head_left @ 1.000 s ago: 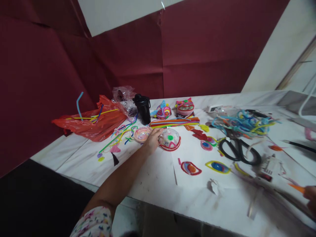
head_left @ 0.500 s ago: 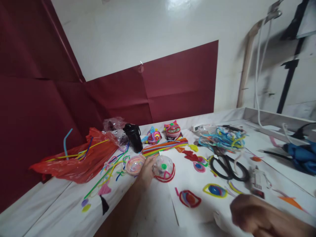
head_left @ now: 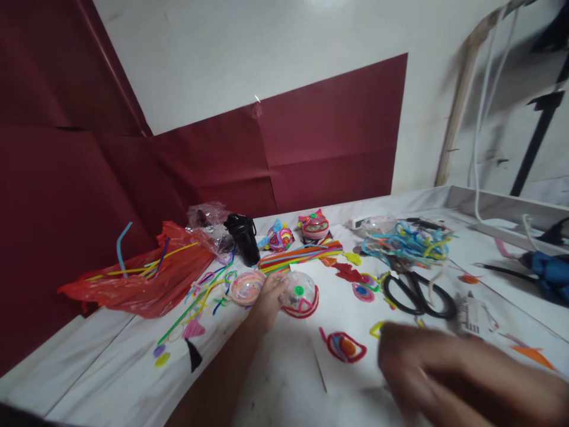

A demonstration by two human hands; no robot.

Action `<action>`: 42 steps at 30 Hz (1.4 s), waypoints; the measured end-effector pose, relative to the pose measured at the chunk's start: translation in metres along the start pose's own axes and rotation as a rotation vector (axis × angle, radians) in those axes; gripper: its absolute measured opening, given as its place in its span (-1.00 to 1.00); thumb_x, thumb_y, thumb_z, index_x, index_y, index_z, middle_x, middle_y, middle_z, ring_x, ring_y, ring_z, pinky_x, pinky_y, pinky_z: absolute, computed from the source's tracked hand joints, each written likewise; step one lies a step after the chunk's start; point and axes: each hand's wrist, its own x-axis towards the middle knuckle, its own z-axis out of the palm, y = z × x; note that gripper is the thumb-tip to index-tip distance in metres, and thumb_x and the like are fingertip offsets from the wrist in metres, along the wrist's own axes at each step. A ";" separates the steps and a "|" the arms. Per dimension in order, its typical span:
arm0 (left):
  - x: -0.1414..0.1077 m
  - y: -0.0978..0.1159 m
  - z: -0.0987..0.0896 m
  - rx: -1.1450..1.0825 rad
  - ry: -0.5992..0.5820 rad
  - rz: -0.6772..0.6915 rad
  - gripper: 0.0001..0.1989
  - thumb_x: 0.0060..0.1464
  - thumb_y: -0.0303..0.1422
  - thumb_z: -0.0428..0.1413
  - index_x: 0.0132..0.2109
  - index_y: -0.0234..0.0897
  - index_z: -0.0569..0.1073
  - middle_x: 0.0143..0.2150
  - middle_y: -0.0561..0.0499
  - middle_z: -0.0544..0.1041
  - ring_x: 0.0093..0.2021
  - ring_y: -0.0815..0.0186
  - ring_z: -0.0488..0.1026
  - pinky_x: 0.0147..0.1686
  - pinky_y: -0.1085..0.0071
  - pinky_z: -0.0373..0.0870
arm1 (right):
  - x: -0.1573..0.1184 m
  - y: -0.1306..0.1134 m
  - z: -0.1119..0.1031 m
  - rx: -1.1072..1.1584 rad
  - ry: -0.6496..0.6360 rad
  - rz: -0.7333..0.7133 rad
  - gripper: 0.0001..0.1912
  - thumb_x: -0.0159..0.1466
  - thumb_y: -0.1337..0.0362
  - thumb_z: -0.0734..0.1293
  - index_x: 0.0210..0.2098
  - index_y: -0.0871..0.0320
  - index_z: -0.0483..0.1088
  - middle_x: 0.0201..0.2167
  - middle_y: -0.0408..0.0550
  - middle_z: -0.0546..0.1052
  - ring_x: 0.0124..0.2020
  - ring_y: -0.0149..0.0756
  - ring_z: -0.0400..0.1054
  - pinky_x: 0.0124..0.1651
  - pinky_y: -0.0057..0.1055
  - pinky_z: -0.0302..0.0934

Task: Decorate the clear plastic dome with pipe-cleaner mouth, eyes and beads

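My left hand (head_left: 269, 299) grips the left side of a clear plastic ball (head_left: 293, 289) with a green dot, a pink triangle and a red curved strip on its front. Beside that hand lies a round, pink-swirled bowl-like piece (head_left: 246, 287). Over the right of the white sheet (head_left: 326, 308), my right hand (head_left: 411, 370) is smeared by motion, and its fingers do not show clearly. Part of a yellow-outlined eye shape (head_left: 376, 330) shows just beyond it. A red-outlined eye shape (head_left: 345, 346) with an orange centre lies on the sheet to its left.
Black-handled scissors (head_left: 420, 296) and a white glue gun (head_left: 473, 317) lie at the right. A black bottle (head_left: 243, 240), two decorated balls (head_left: 313, 225) and colored strips (head_left: 302, 255) stand or lie behind. A red plastic bag (head_left: 151, 284) is at the left.
My right hand has moved left, now covering most of the yellow-outlined eye shape. My left hand still holds the clear ball. The view has shifted slightly.
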 end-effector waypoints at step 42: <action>0.000 -0.015 0.000 0.035 -0.066 0.053 -0.36 -0.38 -0.39 0.42 -0.09 -0.24 0.36 -0.33 0.10 0.48 -0.37 0.38 0.45 -0.31 0.43 0.35 | 0.084 0.109 0.076 -0.237 -0.215 -0.218 -0.84 0.20 0.50 0.28 -0.39 0.16 0.46 -0.44 -0.08 0.47 -0.41 -0.32 0.34 -0.35 -0.42 0.18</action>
